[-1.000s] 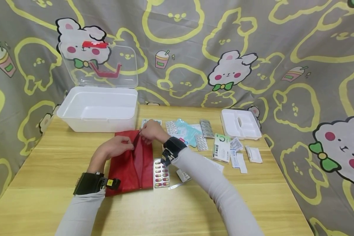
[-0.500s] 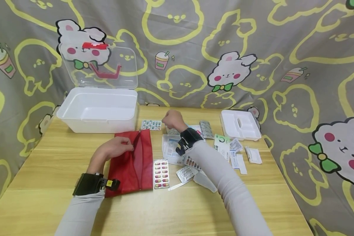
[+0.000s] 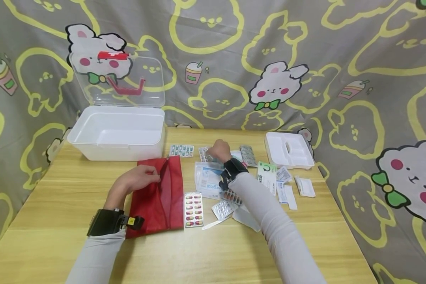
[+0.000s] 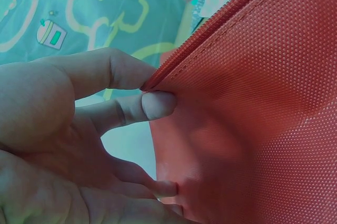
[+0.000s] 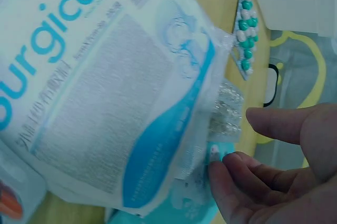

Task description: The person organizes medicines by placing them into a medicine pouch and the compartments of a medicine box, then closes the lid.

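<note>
My left hand (image 3: 141,176) pinches the zipped edge of a red fabric pouch (image 3: 152,217) between thumb and finger. The pouch lies flat, its zip parted, as the left wrist view shows at the zip teeth (image 4: 205,27). My right hand (image 3: 219,150) hovers at the back over the packs, thumb and fingers apart in the right wrist view. Closest to its fingertips are a silver blister pack (image 5: 226,111) and a teal packet (image 5: 189,203), partly covered by a clear packet marked "Surgical" (image 5: 100,92). Whether the fingers touch the teal packet I cannot tell.
A white box (image 3: 117,152) with its transparent lid raised stands back left. Blister packs of green-white capsules (image 3: 182,150) and red-yellow capsules (image 3: 193,209) flank the pouch. To the right lie a green-white medicine box (image 3: 267,177), small packets (image 3: 305,186) and a white divided tray (image 3: 289,150).
My right hand has left the top of the pouch and moved right, over the silver blister pack and teal packet. The left hand keeps its hold on the pouch.
</note>
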The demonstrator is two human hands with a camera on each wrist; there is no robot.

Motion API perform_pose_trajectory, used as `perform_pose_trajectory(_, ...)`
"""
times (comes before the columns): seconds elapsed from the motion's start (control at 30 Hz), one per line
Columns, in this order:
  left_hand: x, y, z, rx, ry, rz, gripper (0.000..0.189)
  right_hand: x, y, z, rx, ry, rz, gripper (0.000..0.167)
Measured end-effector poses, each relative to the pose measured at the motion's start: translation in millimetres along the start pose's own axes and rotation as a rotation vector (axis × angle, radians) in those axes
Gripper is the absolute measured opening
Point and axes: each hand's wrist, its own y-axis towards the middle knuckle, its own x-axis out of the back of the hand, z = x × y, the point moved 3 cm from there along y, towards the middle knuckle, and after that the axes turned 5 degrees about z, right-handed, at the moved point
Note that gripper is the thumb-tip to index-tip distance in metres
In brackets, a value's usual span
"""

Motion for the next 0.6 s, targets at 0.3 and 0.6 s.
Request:
perform_pose_trajectory(0.3,0.3,0.1,0.7,0.003,0.002,0.002,0.016,-10.8,3.4,-0.6,-0.004,-0.054,0.037,0.018)
perform_pose_trajectory(0.6,0.7,1.4,2.3,-0.008,0.011,-0.009,0.016,-11.5,3.1,-1.5,-0.032,0.025,0.054,0.012)
